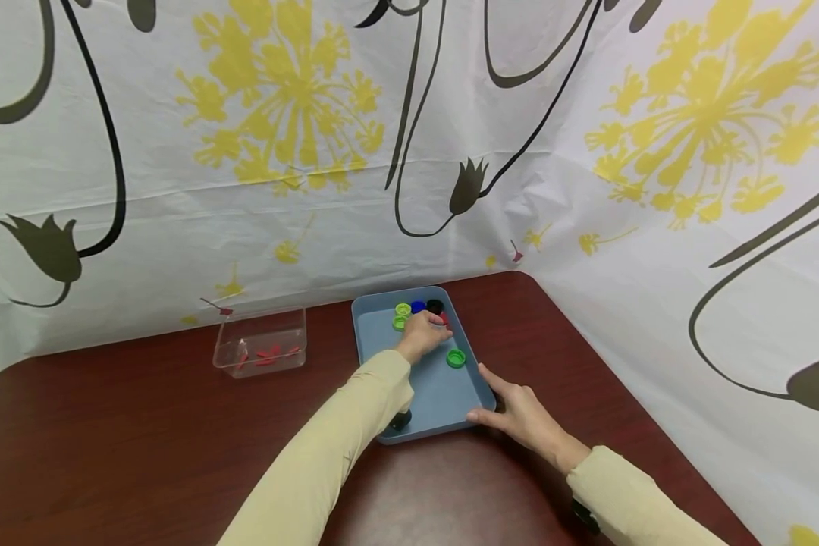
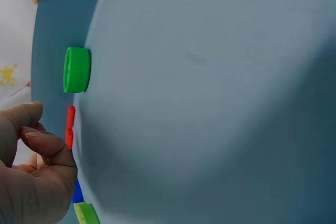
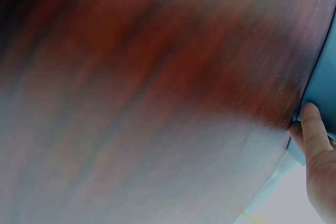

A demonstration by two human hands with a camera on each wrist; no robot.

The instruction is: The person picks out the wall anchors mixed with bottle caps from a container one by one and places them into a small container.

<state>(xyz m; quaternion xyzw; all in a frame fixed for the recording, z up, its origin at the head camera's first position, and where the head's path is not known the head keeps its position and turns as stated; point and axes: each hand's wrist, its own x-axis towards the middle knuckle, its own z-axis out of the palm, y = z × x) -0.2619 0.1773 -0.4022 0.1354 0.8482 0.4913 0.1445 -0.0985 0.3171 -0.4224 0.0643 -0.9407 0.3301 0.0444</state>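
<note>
A blue tray [image 1: 444, 402] lies on the table with bottle caps in it. My left hand [image 1: 423, 335] reaches over its far right part, beside red pieces [image 2: 70, 127] along the tray's edge. Thumb and forefinger are bent with a small gap between them, and I see nothing held there. A green cap [image 1: 456, 358] sits nearer me by the right wall. Beyond the hand are light green caps [image 1: 403, 309], a blue cap [image 1: 418, 306] and a black cap [image 1: 434, 306]. My right hand [image 1: 522, 413] grips the tray's near right corner, thumb on the front rim.
Left of the tray, a clear plastic box [image 1: 262, 345] with several small red pieces stands near the back of the dark red-brown table [image 1: 143, 440]. A patterned white curtain [image 1: 314, 227] hangs behind the table and along its right side.
</note>
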